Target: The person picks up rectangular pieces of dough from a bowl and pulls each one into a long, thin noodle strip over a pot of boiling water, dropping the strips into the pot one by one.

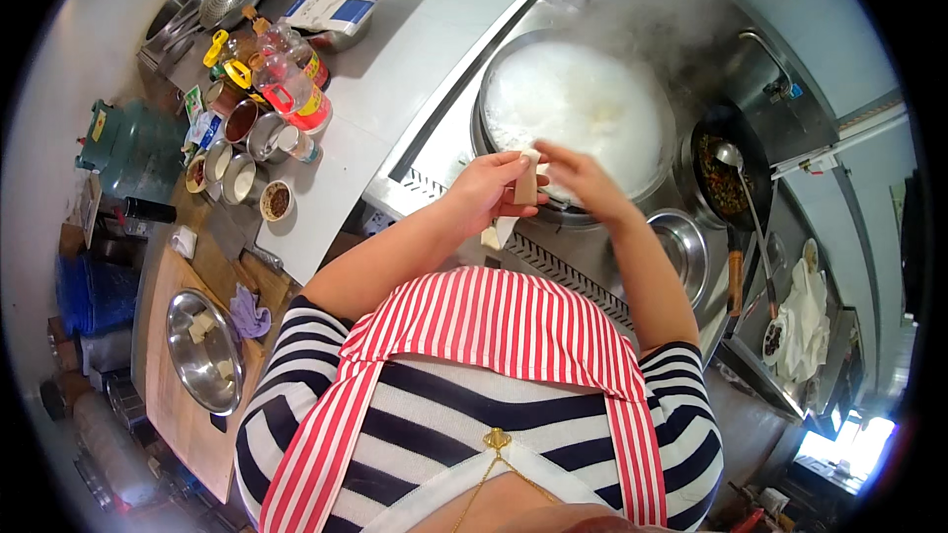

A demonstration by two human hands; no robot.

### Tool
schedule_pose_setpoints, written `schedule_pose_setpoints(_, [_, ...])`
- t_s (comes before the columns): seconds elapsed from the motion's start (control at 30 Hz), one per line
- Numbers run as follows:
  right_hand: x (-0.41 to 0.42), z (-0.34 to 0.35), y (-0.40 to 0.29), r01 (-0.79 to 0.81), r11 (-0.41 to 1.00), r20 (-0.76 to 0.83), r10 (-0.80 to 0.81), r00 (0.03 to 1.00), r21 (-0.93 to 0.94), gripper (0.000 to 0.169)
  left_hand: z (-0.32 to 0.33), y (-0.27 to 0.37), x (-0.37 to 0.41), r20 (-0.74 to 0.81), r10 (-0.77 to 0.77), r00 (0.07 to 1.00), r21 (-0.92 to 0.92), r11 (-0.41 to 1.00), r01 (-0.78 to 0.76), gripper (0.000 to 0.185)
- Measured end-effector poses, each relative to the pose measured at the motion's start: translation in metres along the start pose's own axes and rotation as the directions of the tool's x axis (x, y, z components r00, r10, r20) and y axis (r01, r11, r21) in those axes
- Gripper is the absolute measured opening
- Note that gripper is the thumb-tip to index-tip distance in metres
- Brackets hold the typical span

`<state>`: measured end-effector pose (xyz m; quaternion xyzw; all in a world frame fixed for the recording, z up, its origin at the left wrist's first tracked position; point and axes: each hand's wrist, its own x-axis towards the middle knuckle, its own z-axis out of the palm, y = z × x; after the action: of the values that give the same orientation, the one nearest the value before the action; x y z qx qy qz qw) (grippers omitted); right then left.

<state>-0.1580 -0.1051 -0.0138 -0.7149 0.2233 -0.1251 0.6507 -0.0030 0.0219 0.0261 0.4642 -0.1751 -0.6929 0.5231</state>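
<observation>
My left hand [485, 189] holds a pale strip of dough [526, 178] upright between thumb and fingers, near the front rim of a wide pot. My right hand [581, 178] is just right of the strip, its fingers apart and slightly blurred; whether a fingertip touches the strip cannot be told. Beyond both hands, white, foamy liquid [578, 111] steams in the large pot [485, 118]. Below my left hand, another pale piece [505, 231] hangs down, partly hidden.
To the right stand a wok [703, 185] with chopped food and a ladle [752, 200], and a steel basin [685, 252]. Bottles [296, 92] and seasoning bowls [243, 179] crowd the left counter. At lower left, a steel bowl [194, 363] with pale pieces rests on a wooden board [167, 414].
</observation>
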Motion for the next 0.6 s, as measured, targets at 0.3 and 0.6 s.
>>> schedule_pose_setpoints(0.3, [0.007, 0.018, -0.021, 0.253, 0.375, -0.087, -0.691, 0.717, -0.892, 0.013, -0.021, -0.021, -0.001, 0.167, -0.015, 0.986, 0.276, 0.961, -0.032, 0.029])
schedule_pose_setpoints(0.6, [0.002, 0.016, -0.018, 0.101, 0.995, -0.235, -0.097, 0.967, 0.006, 0.043, 0.002, 0.014, -0.012, 0.064, 0.063, 0.996, -0.019, 0.998, -0.062, 0.038])
